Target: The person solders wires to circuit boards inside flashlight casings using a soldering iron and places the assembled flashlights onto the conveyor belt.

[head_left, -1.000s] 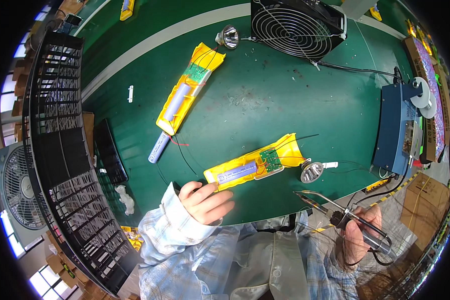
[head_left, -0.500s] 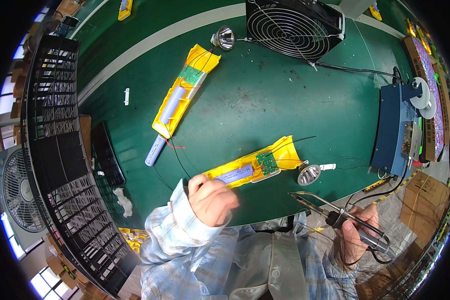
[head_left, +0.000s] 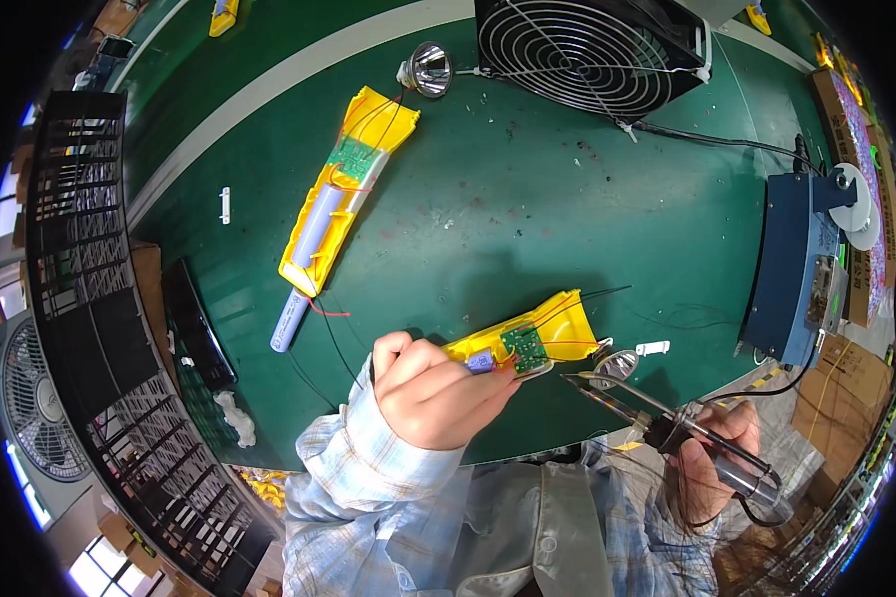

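Note:
My left hand (head_left: 430, 396) is closed over the near end of a yellow flashlight half-shell (head_left: 567, 320), its fingertips by a green circuit board (head_left: 524, 348). The palm and fingers hide most of a lilac battery cell (head_left: 481, 360) inside the shell. Thin red and black wires run from the board. At the shell's wide end sits a round lamp reflector (head_left: 619, 366), partly behind the iron's tip. In my right hand (head_left: 719, 460) is a soldering iron (head_left: 682, 434) with a thin metal guide tube; its tip points left, just short of the board.
A second yellow half-shell (head_left: 291, 261) with board and cell lies farther left, a loose cell (head_left: 288, 320) and reflector (head_left: 431, 70) at its ends. A black fan (head_left: 582, 65) stands at the back, a blue soldering unit (head_left: 782, 264) at right. Black racks (head_left: 85, 318) line the left.
My left hand has moved right along the near half-shell and now covers most of its cell. The shell's far end has shifted slightly. The iron's tip has come a little left, across the reflector.

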Motion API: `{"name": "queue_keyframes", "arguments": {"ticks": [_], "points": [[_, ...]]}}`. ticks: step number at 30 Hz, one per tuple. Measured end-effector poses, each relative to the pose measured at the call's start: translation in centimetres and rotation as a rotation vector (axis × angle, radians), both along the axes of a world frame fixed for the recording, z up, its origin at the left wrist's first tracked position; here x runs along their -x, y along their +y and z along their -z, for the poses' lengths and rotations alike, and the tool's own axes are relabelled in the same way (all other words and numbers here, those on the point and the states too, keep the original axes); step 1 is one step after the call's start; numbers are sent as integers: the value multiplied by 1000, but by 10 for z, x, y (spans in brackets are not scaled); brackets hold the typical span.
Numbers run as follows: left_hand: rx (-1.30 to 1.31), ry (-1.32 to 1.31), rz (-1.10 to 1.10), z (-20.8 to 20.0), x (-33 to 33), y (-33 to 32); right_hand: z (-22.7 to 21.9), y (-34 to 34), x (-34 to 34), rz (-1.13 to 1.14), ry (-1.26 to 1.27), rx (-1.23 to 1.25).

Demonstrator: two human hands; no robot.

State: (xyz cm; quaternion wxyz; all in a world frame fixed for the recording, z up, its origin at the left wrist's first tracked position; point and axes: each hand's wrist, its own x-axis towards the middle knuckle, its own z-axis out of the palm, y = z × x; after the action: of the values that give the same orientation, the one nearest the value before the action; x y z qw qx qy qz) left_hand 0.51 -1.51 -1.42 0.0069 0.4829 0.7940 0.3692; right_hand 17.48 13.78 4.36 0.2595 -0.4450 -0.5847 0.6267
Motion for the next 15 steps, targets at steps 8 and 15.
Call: {"name": "queue_keyframes", "arguments": {"ticks": [8, 15], "points": [[168, -234, 19, -8, 2, 6, -8, 3, 14, -17, -2, 116], [265, -281, -14, -16, -2, 10, 6, 10, 13, -201, -21, -52]]}}
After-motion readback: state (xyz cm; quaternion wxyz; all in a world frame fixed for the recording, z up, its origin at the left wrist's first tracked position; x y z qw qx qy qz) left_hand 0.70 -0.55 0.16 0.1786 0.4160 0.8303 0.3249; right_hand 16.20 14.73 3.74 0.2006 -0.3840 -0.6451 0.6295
